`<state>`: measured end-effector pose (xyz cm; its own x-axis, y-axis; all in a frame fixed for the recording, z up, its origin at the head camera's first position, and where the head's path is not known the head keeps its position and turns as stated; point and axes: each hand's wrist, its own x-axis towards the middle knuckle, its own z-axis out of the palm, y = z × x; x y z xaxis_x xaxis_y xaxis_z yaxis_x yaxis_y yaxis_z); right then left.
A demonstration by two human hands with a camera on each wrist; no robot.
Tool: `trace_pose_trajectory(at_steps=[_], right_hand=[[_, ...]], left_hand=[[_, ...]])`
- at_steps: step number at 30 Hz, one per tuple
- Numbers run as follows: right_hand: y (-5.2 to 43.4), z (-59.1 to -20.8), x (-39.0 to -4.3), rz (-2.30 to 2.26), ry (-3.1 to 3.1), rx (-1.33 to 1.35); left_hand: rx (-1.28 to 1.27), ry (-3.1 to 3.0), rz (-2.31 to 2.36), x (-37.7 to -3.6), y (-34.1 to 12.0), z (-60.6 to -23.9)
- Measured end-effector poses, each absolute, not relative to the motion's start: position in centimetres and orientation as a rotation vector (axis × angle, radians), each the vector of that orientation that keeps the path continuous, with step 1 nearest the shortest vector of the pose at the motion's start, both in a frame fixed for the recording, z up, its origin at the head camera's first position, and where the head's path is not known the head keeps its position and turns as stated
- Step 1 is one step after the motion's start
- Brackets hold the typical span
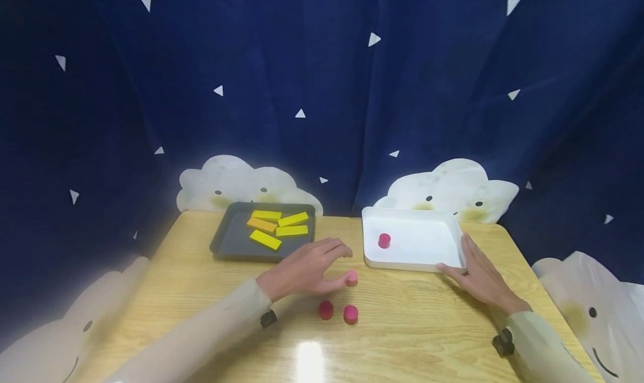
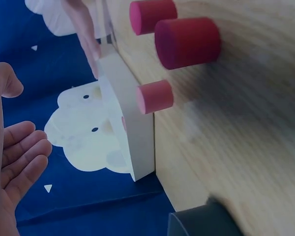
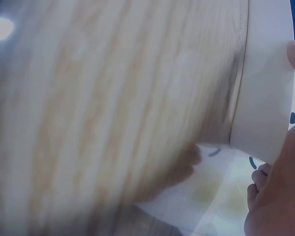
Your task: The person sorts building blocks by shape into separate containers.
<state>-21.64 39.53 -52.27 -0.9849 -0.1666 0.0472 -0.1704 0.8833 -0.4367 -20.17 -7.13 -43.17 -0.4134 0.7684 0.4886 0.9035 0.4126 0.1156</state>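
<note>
My left hand [image 1: 338,266] hovers open over the wooden table [image 1: 201,293], its thumb tip right beside a pink cylinder [image 1: 351,277]; I cannot tell if they touch. Two darker red cylinders [image 1: 325,310] [image 1: 350,314] stand just in front of it. In the left wrist view the open left hand [image 2: 19,123] is apart from the pink cylinder [image 2: 155,97]. My right hand [image 1: 460,257] rests with straight fingers against the front right corner of a white tray [image 1: 427,257], which holds one red cylinder [image 1: 384,240]. The right wrist view shows the tray wall [image 3: 263,98] beside my right hand [image 3: 278,196].
A dark tray [image 1: 226,243] with several yellow and orange flat blocks [image 1: 265,239] sits at the back left. A blue curtain with white clouds [image 1: 241,184] hangs close behind the table. Bare tabletop lies along the front edge and to the left.
</note>
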Motion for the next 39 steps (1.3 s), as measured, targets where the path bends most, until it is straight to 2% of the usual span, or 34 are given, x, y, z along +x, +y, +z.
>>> trace_pose_trajectory(at_steps=[18, 39], right_hand=[[39.5, -52.1, -21.5, 0.717, -3.041, 0.286], [39.6, -52.4, -21.6, 0.727, -3.039, 0.264]], left_hand=[[-1.446, -2.389, -0.482, -17.1, -10.3, -45.6], [-1.492, -2.592, -0.444, -16.7, -10.2, -48.7]])
